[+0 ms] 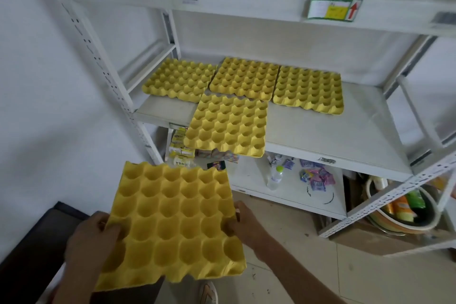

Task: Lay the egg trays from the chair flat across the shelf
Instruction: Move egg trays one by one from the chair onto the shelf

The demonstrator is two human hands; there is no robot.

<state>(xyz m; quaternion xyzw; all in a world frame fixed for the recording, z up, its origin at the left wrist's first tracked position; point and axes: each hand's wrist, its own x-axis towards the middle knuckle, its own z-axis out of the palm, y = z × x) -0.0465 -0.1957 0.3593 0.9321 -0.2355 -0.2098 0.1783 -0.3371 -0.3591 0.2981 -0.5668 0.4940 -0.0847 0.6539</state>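
I hold a yellow egg tray [172, 224] in front of me, below the shelf. My left hand [92, 242] grips its left edge and my right hand [243, 224] grips its right edge. Three yellow egg trays lie flat in a row at the back of the white shelf [333, 131]: a left tray [180, 79], a middle tray [244, 78] and a right tray [309, 90]. Another tray [227, 126] lies in front of them and overhangs the shelf's front edge. A dark chair [37, 242] sits at the lower left, partly hidden by my arm.
The right half of the shelf's front is bare. An upper shelf [246, 0] holds glass and white bowls. The lower shelf [283, 192] carries a plastic bottle [275, 177], small packets and boxes. A bowl of items [399, 207] stands at the right, behind a perforated white upright.
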